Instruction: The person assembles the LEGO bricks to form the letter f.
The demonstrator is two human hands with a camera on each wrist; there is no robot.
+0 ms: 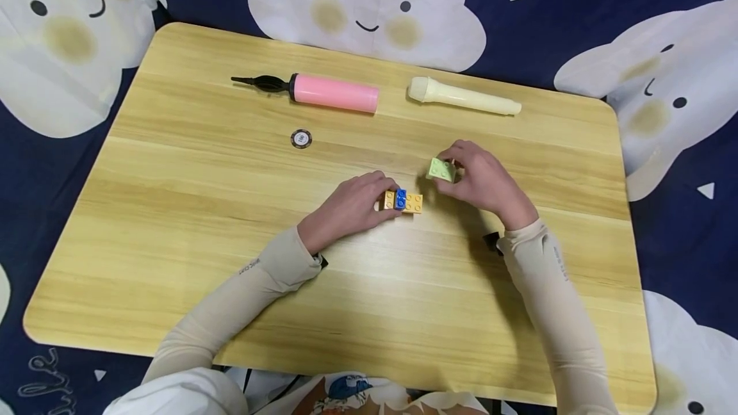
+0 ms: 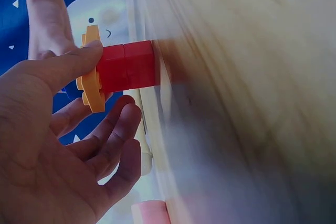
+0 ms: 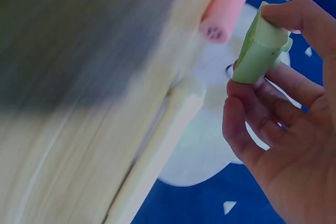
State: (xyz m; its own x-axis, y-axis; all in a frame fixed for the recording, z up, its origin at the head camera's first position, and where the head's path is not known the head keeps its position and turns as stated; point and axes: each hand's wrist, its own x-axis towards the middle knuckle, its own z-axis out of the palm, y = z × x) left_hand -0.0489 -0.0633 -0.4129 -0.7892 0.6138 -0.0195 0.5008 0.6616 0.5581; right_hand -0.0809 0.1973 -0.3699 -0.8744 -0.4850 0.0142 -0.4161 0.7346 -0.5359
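Note:
My left hand pinches a small stack of toy building bricks standing on the table. On top of it is a blue brick, across a yellow-orange brick with round studs. Beneath these, the left wrist view shows red bricks reaching down to the tabletop. To the right, my right hand holds a light green brick between thumb and fingers, apart from the stack. In the right wrist view that green brick is tilted and held off the table.
At the back of the wooden table lie a pink hand pump with a black nozzle and a cream-coloured baton-shaped thing. A round black-and-white chip lies left of the hands. A dark-blue cloth with clouds hangs behind.

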